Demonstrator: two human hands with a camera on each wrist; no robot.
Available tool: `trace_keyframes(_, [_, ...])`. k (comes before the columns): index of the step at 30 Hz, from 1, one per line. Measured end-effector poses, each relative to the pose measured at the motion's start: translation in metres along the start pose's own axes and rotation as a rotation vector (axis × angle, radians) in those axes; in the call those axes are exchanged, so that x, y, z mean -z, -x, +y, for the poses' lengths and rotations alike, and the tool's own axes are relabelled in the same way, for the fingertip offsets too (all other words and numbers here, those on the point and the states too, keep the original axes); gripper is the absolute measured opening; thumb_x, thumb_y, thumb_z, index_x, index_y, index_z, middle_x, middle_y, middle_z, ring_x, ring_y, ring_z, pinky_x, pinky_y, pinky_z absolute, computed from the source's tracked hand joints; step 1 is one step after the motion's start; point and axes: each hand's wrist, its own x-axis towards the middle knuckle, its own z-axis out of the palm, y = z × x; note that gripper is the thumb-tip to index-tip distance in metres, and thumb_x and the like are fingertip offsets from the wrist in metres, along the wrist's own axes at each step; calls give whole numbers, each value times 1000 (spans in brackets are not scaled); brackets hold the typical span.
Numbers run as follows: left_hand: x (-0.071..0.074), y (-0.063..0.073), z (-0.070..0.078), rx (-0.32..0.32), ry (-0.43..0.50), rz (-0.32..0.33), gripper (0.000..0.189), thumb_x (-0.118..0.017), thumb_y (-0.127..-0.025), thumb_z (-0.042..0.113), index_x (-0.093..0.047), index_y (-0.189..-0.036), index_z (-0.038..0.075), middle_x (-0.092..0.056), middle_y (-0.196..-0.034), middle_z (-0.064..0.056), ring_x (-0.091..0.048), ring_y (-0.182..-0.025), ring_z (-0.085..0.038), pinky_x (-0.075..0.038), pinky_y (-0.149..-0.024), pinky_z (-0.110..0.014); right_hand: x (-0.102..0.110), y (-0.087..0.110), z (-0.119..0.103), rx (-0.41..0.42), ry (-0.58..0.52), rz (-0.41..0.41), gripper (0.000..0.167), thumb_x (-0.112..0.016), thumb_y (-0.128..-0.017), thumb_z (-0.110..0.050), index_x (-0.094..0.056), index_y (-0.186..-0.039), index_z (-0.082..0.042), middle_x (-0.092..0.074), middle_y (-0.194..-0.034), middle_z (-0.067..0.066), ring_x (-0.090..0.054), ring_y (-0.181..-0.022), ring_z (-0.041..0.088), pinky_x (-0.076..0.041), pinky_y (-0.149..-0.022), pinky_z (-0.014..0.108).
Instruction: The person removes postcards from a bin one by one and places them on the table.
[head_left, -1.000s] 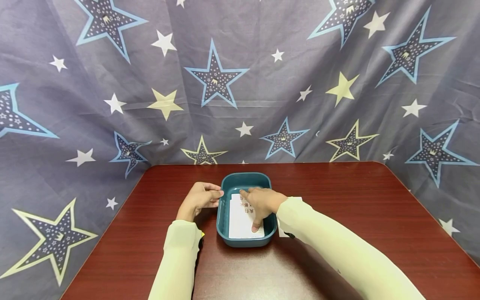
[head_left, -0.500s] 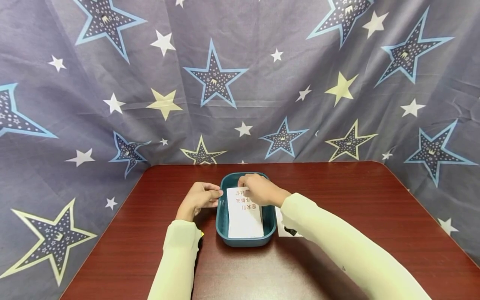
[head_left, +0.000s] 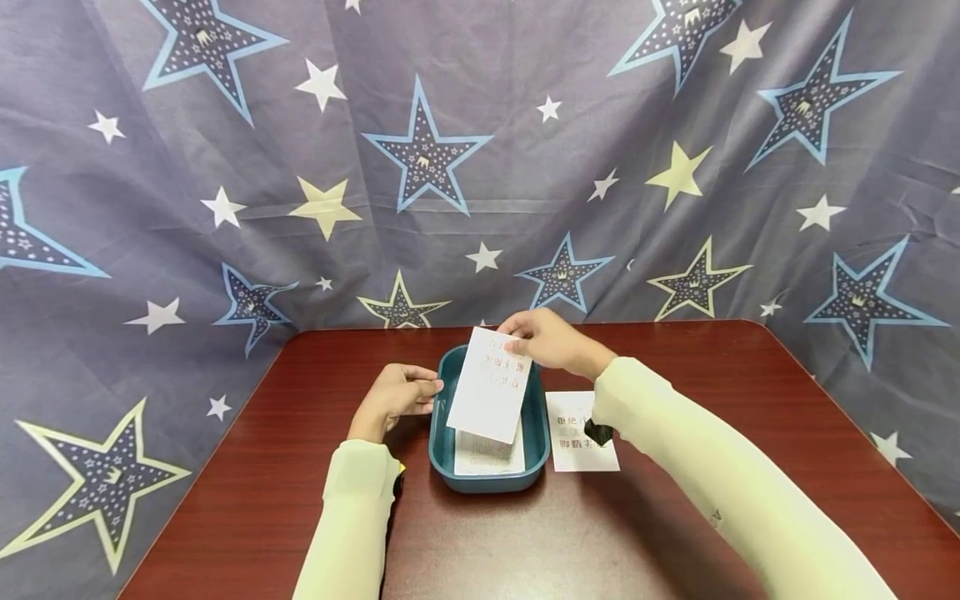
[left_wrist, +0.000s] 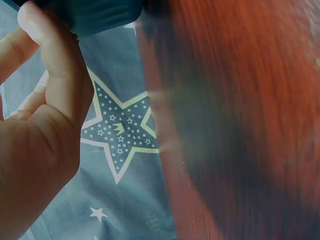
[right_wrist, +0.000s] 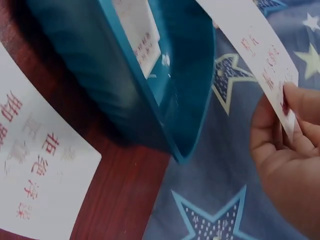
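A teal plastic basin (head_left: 489, 483) sits on the table in the head view. My left hand (head_left: 396, 400) holds its left side, thumb tip at the rim and fingers against the outer wall. Above the basin, my right hand (head_left: 551, 337) pinches a white paper card (head_left: 487, 396) by its upper right corner, thumb on the printed face. That card hangs tilted, with faint reddish characters. Beneath it another printed card (head_left: 487, 458) lies in the basin, partly covered. In the right wrist view, the thumb and fingers grip the card's end (right_wrist: 272, 75).
Another printed card (head_left: 581, 454) lies on the table just right of the basin, partly behind the right sleeve (head_left: 697, 433). The reddish-brown tabletop (head_left: 300, 500) ends at a grey star-patterned cloth (head_left: 480, 167). A dark wrist device (head_left: 597, 432) shows at the right cuff.
My right hand has reached into the basin, taken hold of the top card and lifted it up and slightly right. Another card now shows beneath. My left hand stays at the basin's side.
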Motion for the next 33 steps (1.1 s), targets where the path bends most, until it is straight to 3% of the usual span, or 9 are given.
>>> trace_keyframes(8, [4, -1, 0, -21, 10, 6, 31, -74, -93, 4, -66, -119, -10, -69, -86, -11, -64, -66, -15, -63, -64, -31, 40, 6, 10, -126, -241, 88, 27, -50, -102, 4, -64, -125, 8, -69, -108, 19, -68, -91, 23, -57, -79, 32])
trace_keyframes(13, [3, 0, 0, -10, -3, 6, 30, -74, -93, 4, -66, -119, -9, -68, -87, -11, -65, -67, -16, -63, -68, -33, 59, 14, 32, -211, -292, 99, 26, -47, -103, 2, -60, -123, 11, -68, -104, 16, -67, -84, 21, -57, -74, 33])
trace_keyframes(24, [1, 3, 3, -6, -14, 0, 29, -73, -94, 3, -66, -119, -10, -67, -90, -15, -63, -66, -15, -63, -66, -31, 84, 40, 94, -295, -318, 44, 25, -47, -104, 4, -53, -125, 16, -67, -96, 8, -66, -84, 17, -57, -75, 33])
trace_keyframes(33, [2, 7, 7, -9, -11, -14, 31, -72, -95, 3, -65, -121, -12, -69, -90, -14, -64, -68, -15, -63, -66, -32, 75, 53, 124, -366, -232, -85, 25, -50, -102, 5, -56, -124, 15, -69, -97, 11, -67, -83, 19, -59, -74, 36])
